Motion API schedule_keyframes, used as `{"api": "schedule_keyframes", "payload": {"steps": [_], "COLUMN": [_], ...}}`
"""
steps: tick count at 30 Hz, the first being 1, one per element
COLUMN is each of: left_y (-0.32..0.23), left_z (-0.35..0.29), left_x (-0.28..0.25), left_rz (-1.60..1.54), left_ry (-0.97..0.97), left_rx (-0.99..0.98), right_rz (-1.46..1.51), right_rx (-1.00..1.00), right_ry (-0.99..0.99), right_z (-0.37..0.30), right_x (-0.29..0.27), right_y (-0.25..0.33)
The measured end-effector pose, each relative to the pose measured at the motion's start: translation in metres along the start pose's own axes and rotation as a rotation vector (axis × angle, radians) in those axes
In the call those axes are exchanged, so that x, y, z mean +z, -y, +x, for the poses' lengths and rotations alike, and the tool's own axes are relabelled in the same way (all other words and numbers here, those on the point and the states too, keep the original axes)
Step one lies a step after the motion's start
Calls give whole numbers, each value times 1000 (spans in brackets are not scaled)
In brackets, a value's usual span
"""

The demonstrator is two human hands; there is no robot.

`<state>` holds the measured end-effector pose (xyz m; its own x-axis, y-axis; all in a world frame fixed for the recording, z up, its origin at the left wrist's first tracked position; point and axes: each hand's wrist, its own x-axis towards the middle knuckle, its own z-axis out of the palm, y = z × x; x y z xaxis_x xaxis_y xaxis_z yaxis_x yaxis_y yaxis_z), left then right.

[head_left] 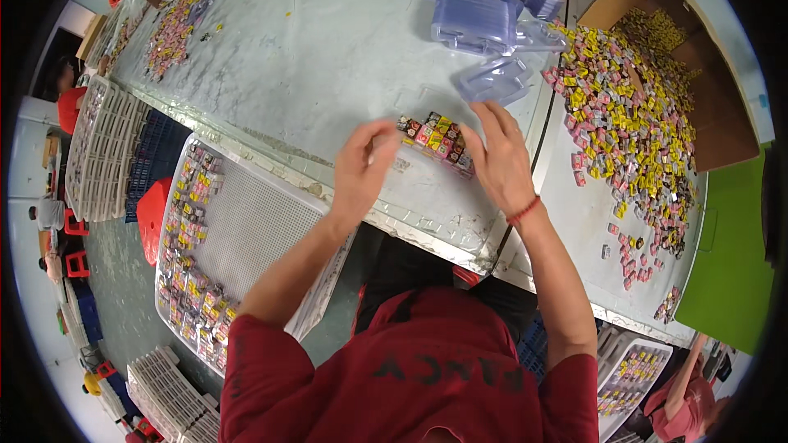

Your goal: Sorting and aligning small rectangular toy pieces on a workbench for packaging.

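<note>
A compact block of small printed boxes in red, yellow, black and pink lies on the table in front of me. Clear plastic seems to surround it, though its outline is faint. At the block's left end is my left hand, fingers bent and thumb apart, slightly blurred, with nothing visible in it. My right hand, wearing a red bracelet, flanks the right end with thumb and fingers spread. Whether its thumb touches the boxes I cannot tell. Just beyond lies a clear plastic tray.
Stacked clear trays stand at the back. A large heap of loose small boxes spills from a cardboard carton at right. Left and below the table is a white crate partly filled with packed sets. Other people work farther off.
</note>
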<state>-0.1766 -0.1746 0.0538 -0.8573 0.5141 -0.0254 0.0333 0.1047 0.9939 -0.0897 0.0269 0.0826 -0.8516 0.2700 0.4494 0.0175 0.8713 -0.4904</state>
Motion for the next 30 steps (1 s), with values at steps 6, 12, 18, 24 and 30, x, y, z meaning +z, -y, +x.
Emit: {"api": "schedule_keyframes", "payload": {"steps": [6, 12, 18, 24, 30], "left_y": [17, 13, 25, 27, 15], "left_z": [-52, -14, 2, 19, 21], "left_x": [34, 79, 80, 102, 118], "left_rz": [-872, -944, -973, -693, -721], "left_ry": [-161, -245, -286, -134, -330], "left_rx": [-513, -599, -614, -557, -497], "right_rz": [106, 39, 65, -226, 230], "right_rx": [148, 113, -2, -446, 181], "right_ry": [340, 345, 236, 318, 407], "right_z": [27, 24, 27, 13, 17], "right_x": [37, 52, 72, 75, 62], "right_y": [-18, -32, -43, -111, -99]}}
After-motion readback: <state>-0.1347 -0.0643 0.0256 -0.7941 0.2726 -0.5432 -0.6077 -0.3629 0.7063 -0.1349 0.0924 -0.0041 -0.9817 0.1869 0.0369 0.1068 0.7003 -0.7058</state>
